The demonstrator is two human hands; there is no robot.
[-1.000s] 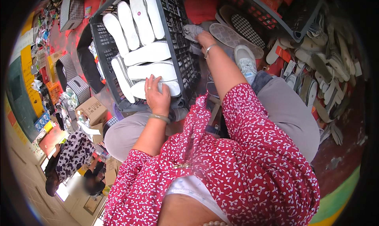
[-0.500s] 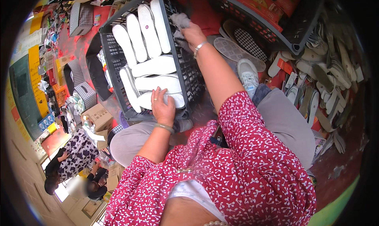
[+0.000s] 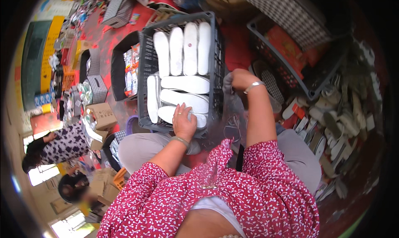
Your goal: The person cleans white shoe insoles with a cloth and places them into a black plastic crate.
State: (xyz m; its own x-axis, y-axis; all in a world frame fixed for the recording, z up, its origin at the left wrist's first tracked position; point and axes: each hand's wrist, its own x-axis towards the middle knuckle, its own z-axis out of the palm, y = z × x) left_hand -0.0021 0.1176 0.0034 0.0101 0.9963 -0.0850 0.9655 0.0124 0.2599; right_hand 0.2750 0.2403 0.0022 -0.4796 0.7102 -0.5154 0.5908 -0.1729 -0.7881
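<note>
A dark plastic crate (image 3: 217, 63) in front of me holds several white insoles (image 3: 185, 84), the far ones pointing away and most of the near ones lying crosswise. My left hand (image 3: 185, 122) lies on the nearest insoles with its fingers spread. To the right of the crate, my right hand (image 3: 244, 80) is closed on a crumpled grey cloth (image 3: 227, 85). This hand is apart from the crate's side, and part of the cloth is hidden behind the fingers.
A second dark crate (image 3: 277, 55) with red contents stands at the far right, near a checked fabric box (image 3: 286, 13). Loose insoles (image 3: 332, 125) are heaped on the right. A black bin (image 3: 119, 67) with packets adjoins my crate's left side. Other people (image 3: 62, 148) are at the far left.
My right hand has drawn the cloth away from the crate's right side and back toward me. The left hand stays on the insoles. The whole view has shifted and turned.
</note>
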